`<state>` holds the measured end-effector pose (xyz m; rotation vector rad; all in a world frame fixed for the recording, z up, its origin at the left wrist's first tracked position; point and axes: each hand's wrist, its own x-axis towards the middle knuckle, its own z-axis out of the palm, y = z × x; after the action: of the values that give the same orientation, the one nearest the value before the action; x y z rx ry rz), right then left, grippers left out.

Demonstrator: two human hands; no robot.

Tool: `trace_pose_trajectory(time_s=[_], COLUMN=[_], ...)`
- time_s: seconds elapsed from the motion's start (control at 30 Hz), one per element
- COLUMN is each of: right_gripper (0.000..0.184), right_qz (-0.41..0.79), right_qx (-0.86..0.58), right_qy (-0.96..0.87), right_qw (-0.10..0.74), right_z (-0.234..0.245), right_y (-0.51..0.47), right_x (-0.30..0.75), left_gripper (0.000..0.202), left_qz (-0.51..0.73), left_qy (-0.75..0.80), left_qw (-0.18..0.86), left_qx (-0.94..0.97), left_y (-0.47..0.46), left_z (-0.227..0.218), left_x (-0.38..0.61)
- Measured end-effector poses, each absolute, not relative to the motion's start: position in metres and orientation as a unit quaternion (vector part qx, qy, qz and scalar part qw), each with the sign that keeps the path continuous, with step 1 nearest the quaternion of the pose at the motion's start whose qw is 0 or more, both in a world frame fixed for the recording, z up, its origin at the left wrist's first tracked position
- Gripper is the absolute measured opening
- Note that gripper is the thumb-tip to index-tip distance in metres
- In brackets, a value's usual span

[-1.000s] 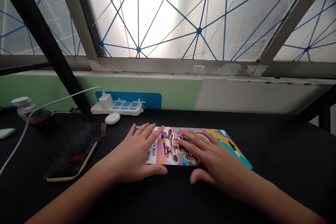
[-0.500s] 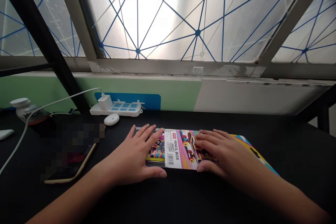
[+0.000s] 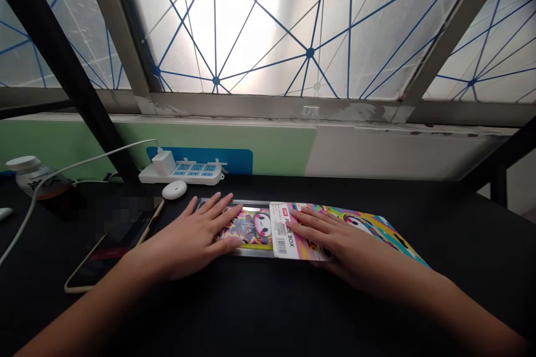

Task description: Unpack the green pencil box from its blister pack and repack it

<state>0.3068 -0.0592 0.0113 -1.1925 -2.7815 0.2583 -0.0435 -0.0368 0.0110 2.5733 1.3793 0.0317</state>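
A pencil box (image 3: 240,232) with a clear edge and a bright cartoon print lies flat on the black desk. Over its right part runs a colourful cardboard sleeve (image 3: 279,228) with a white "PENCIL BOX" label and barcode. My left hand (image 3: 205,237) rests on the box's left end, fingers spread and stretched out, thumb near the front edge. Across the sleeve lies my right hand (image 3: 335,237), its fingers on top and its thumb partly hidden at the near edge, holding the sleeve. The sleeve's right end reaches out past my right hand.
To the left lies a phone (image 3: 104,254), partly blurred out. Behind it are a white earbud case (image 3: 175,189), a power strip (image 3: 196,173) with a plugged-in charger (image 3: 163,162), and a white-capped bottle (image 3: 33,178). A white cable (image 3: 96,155) crosses the left side. A window stands behind.
The sleeve has shifted right relative to the box, exposing more of the box's print. My left hand has moved left with the box. My right thumb has slipped to the sleeve's near edge.
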Motion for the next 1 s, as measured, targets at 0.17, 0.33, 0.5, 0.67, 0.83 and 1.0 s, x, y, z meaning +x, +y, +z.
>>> trace_pose_trajectory(time_s=[0.17, 0.33, 0.5, 0.67, 0.83, 1.0], right_gripper=[0.077, 0.085, 0.082, 0.078, 0.035, 0.052], right_qz=[0.061, -0.034, -0.144, -0.203, -0.191, -0.047], right_qx=[-0.411, -0.422, -0.443, -0.402, -0.229, -0.235], right_qy=[-0.907, -0.904, -0.88, -0.88, -0.94, -0.965], right_qw=[0.069, 0.062, 0.09, 0.15, 0.165, 0.103], right_z=[0.006, 0.008, 0.03, 0.044, -0.006, -0.021], right_y=[-0.048, -0.04, -0.046, -0.088, -0.134, -0.118], right_x=[0.318, 0.33, 0.353, 0.317, 0.229, 0.187], left_gripper=[0.066, 0.072, 0.074, 0.071, 0.063, 0.059], left_qz=[0.029, 0.05, 0.059, 0.078, 0.096, 0.108], left_qy=[0.536, 0.54, 0.56, 0.567, 0.572, 0.551], left_qw=[0.096, 0.089, 0.106, 0.1, 0.071, 0.071], left_qx=[0.838, 0.836, 0.819, 0.814, 0.812, 0.824], left_y=[-0.024, -0.023, -0.025, -0.022, -0.023, -0.033], left_z=[0.005, 0.004, 0.01, 0.005, -0.006, -0.007], left_x=[-0.062, -0.051, -0.041, -0.035, -0.024, -0.01])
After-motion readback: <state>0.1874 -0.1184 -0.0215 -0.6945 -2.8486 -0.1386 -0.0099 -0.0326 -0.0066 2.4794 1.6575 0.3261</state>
